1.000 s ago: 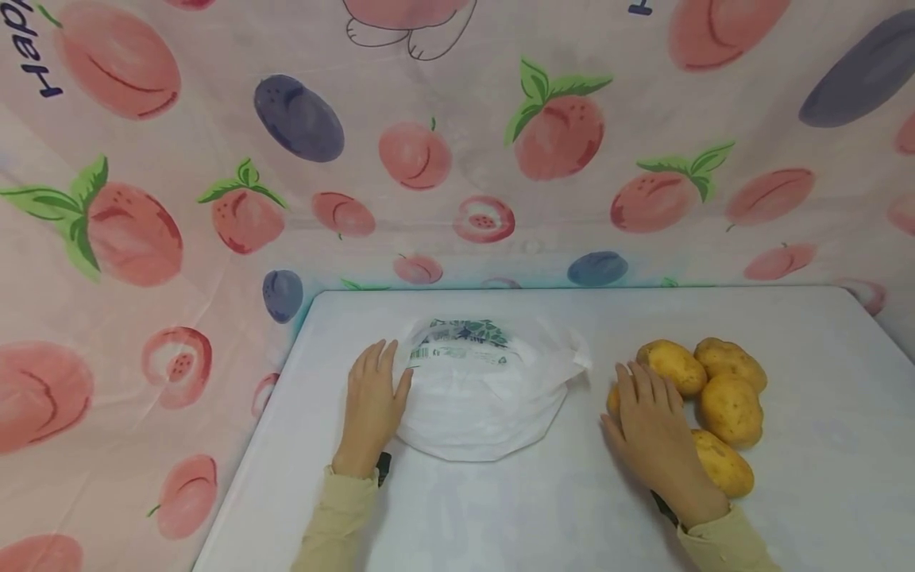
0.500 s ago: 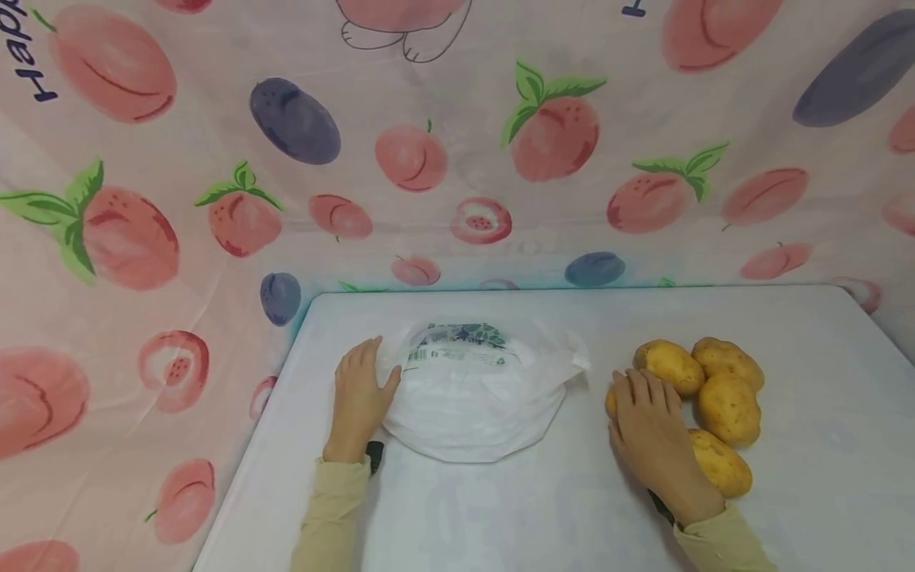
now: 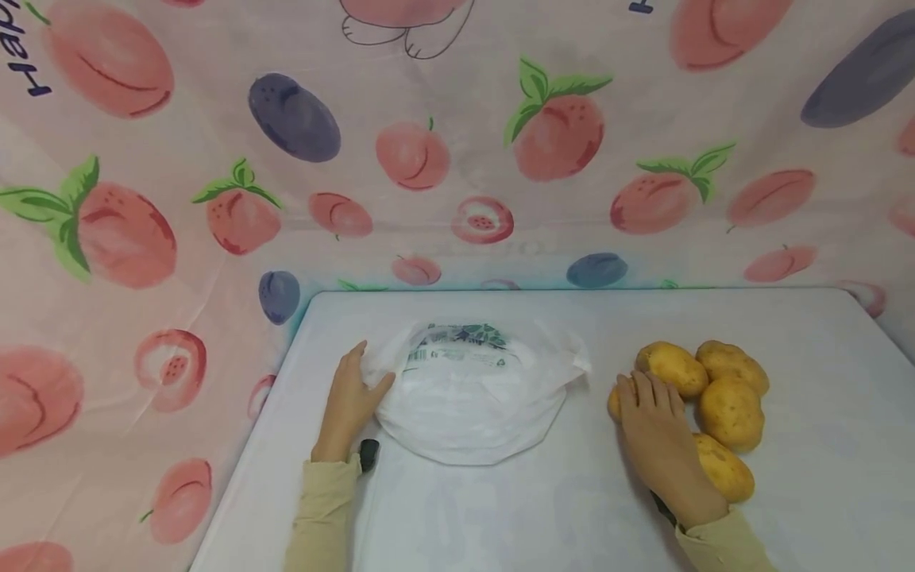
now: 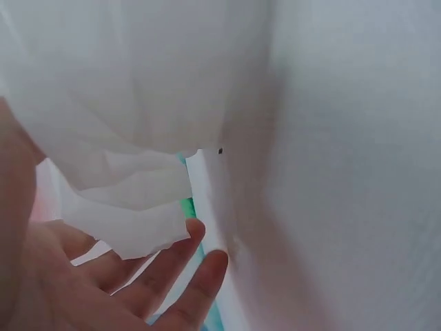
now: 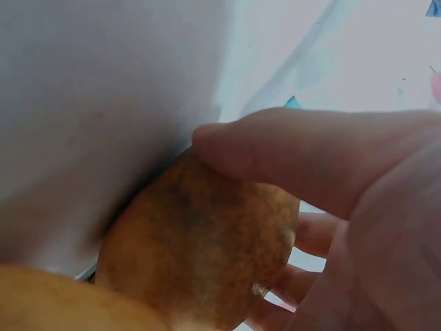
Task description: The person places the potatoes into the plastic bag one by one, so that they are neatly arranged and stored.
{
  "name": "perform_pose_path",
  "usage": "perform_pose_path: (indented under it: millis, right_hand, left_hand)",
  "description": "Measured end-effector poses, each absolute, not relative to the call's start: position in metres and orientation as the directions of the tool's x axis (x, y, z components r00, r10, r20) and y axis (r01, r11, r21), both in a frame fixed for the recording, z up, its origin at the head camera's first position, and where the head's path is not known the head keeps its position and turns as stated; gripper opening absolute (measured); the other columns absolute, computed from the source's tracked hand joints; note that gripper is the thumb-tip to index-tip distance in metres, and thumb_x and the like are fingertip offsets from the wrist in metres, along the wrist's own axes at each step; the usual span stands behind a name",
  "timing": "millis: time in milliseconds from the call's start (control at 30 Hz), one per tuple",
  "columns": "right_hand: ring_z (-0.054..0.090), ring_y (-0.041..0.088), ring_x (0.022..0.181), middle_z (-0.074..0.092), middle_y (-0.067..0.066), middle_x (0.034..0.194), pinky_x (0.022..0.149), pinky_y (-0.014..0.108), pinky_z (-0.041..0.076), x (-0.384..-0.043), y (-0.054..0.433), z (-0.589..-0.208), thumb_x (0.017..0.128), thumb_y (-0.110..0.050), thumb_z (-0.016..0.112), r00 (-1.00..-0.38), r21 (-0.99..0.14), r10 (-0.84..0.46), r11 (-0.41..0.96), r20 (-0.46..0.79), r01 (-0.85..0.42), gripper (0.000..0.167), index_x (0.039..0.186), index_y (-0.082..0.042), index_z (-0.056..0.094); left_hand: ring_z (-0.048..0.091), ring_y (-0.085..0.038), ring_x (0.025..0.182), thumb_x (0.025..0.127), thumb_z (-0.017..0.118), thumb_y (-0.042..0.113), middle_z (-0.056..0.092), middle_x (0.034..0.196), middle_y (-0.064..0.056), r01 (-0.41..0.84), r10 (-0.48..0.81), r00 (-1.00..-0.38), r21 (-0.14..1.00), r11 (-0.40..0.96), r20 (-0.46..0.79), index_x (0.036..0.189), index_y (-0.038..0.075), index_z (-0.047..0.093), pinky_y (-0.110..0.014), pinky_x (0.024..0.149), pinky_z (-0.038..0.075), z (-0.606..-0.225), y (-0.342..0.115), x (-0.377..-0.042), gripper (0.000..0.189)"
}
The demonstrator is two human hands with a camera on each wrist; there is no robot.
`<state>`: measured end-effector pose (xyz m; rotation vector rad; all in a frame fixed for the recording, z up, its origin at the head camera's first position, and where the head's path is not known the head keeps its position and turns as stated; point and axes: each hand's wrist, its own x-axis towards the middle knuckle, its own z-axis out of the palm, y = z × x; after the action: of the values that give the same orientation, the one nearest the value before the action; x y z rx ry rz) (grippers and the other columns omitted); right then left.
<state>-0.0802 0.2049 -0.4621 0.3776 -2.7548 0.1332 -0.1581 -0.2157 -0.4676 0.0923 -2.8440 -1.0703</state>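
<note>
A white plastic bag [image 3: 468, 413] with green print and a barcode lies in the middle of the table. At its left edge is my left hand [image 3: 350, 401], thumb toward the bag and fingers loosely extended. In the left wrist view a thin flap of the bag [image 4: 138, 227] hangs across these fingers [image 4: 200, 283]. My right hand [image 3: 658, 445] grips a potato [image 5: 200, 241], thumb on one side and fingers round the other. From above, that potato is mostly hidden under the hand.
Several other potatoes [image 3: 731, 413] lie to the right of my right hand, one [image 3: 725, 469] close beside the wrist. The white table [image 3: 500, 516] ends at a back edge against a fruit-patterned cloth [image 3: 429, 87]. The bag's gathered end [image 3: 575, 365] points toward the potatoes.
My left hand has moved left and turned onto its edge, uncovering more of the bag's left side. My right hand has settled slightly closer round the potato.
</note>
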Motion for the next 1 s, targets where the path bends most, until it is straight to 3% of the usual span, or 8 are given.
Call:
perform_pose_path:
  millis: [400, 667, 1000]
  right_hand:
    - [0.045, 0.05, 0.125, 0.05, 0.035, 0.129, 0.106, 0.064, 0.036, -0.081, 0.201, -0.457, 0.086, 0.013, 0.058, -0.927, -0.029, -0.236, 0.966, 0.293, -0.255, 0.042, 0.128, 0.011, 0.05]
    - [0.047, 0.05, 0.123, 0.053, 0.033, 0.127, 0.105, 0.063, 0.038, -0.083, 0.205, -0.452, 0.074, 0.003, 0.08, -0.927, -0.031, -0.255, 0.961, 0.276, -0.274, 0.059, 0.126, 0.01, 0.053]
    - [0.053, 0.049, 0.116, 0.058, 0.032, 0.121, 0.102, 0.059, 0.042, -0.085, 0.209, -0.448, 0.065, 0.0, 0.089, -0.903, -0.046, -0.286, 0.948, 0.32, -0.316, 0.063, 0.12, 0.01, 0.059]
  left_hand:
    - [0.056, -0.037, 0.121, 0.093, 0.069, 0.02, 0.06, 0.132, -0.022, -0.003, -0.057, -0.997, 0.715, 0.699, 0.052, 0.137, 0.006, 0.053, -0.053, 0.101, 0.045, -0.468, -0.222, -0.16, 0.049]
    - [0.058, -0.036, 0.116, 0.094, 0.067, 0.02, 0.062, 0.128, -0.023, -0.014, -0.056, -0.998, 0.713, 0.701, 0.036, 0.134, 0.005, 0.057, -0.051, 0.097, 0.048, -0.468, -0.221, -0.161, 0.044]
    - [0.058, -0.036, 0.118, 0.094, 0.067, 0.02, 0.062, 0.129, -0.024, -0.029, -0.065, -0.998, 0.715, 0.699, 0.023, 0.133, 0.003, 0.057, -0.052, 0.099, 0.047, -0.469, -0.22, -0.161, 0.043]
